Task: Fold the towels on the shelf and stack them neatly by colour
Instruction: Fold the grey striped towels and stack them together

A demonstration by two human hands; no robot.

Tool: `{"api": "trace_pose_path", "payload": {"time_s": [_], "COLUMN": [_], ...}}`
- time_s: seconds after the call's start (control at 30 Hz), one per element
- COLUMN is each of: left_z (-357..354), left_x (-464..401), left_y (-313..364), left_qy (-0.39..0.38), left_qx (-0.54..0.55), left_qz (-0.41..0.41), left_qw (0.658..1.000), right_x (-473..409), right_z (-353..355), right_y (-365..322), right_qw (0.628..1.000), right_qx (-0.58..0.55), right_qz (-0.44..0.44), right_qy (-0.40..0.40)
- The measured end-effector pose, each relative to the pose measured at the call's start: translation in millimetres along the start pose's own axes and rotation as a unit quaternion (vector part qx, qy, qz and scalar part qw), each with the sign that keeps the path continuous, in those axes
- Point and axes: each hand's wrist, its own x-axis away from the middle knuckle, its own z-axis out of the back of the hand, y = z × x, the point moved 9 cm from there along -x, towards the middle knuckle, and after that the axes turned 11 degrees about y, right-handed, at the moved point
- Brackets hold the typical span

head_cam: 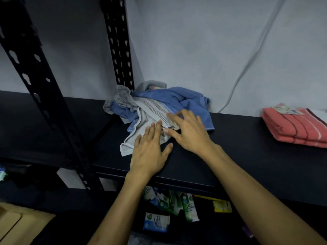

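Grey striped towel (148,119) is seen atop a crumpled blue towel (178,101) at frame centre on the black shelf (230,149), its long axis running lower left to upper right. Left hand (150,152) and right hand (191,131), fingers spread flat, are laid on its near end, nothing gripped. Folded pink towels (297,128) are stacked far right; nothing obstructs.

Head view, down onto shelf (230,147)
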Motion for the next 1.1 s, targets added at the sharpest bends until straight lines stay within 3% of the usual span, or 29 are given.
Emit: {"api": "trace_pose_path", "payload": {"time_s": [0.33, 0.53, 0.7, 0.8, 0.87, 0.9, 0.97, 1.03, 1.1], "left_z": [-5, 55, 52, 58, 63, 64, 59, 46, 26], "left_x": [-1, -5, -39, -43, -42, -42, -41, -41, -48], "left_y": [-10, 1, 12, 42, 62, 72, 97, 124, 145], "left_qy": [-0.041, 0.2, 0.166, 0.142, 0.111, 0.09, 0.025, -0.056, -0.104], "left_qx": [0.0, 0.021, -0.034, 0.017, 0.101, 0.15, 0.233, 0.293, 0.322], "left_qz": [0.041, 0.015, -0.063, -0.138, -0.143, -0.136, -0.129, -0.134, -0.148], "left_qw": [0.998, 0.979, 0.984, 0.98, 0.978, 0.975, 0.964, 0.945, 0.929], "right_x": [1, 37, 65, 76, 81, 83, 87, 88, 94], "right_z": [-9, 61, 104, 124, 137, 145, 160, 167, 166], "right_y": [34, 71, 101, 132, 154, 166, 190, 207, 219], "right_qw": [0.983, 0.897, 0.836, 0.799, 0.773, 0.771, 0.806, 0.859, 0.888], "right_qx": [-0.181, -0.395, -0.458, -0.481, -0.507, -0.501, -0.435, -0.359, -0.323], "right_qz": [-0.011, -0.133, -0.175, -0.207, -0.232, -0.247, -0.275, -0.289, -0.302], "right_qy": [-0.002, 0.147, 0.246, 0.294, 0.303, 0.306, 0.293, 0.221, 0.125]}}
